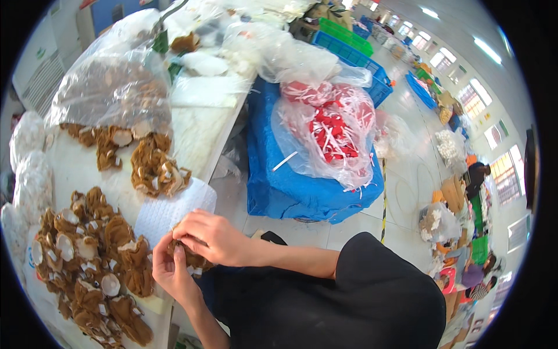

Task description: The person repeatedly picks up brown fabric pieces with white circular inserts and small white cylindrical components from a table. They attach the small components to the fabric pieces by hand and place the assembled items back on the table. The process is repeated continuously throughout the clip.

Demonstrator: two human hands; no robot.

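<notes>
Close together at the table's near edge, my left hand point(173, 267) and my right hand point(210, 235) both pinch a brown plush piece point(197, 263). Most of that piece is hidden behind my fingers and right wrist. Just beyond my hands lies a white dimpled sheet point(174, 210). A large heap of brown plush pieces point(119, 235), some with cream patches and small white tags, covers the table left of my left hand. A smaller cluster of the same pieces point(152, 166) rests at the sheet's far edge.
A clear plastic bag point(110, 93) with brown pieces spilling out stands farther back on the white table point(195, 131). To the right, a blue-covered box point(285, 192) carries a bag of red pieces with white strips point(337, 131). Blue and green crates point(354, 61) stand behind it.
</notes>
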